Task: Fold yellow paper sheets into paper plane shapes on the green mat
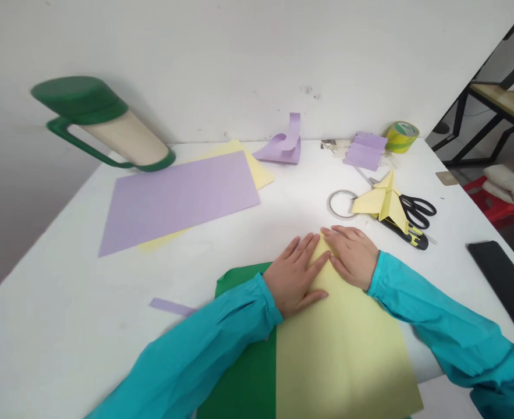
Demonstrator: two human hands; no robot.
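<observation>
The left hand (295, 280) and right hand (353, 256) press, fingers spread, on the yellow paper (348, 349) partly over a green sheet (243, 378) on the table (64, 331), where uneven pressure (my guess) could skew the paper's pointed top.

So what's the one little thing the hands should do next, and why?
I'd probably press down and smooth the far end of the yellow paper, because the left hand and right hand are both resting there, close together, and they hide whether that end lies flat.
</observation>
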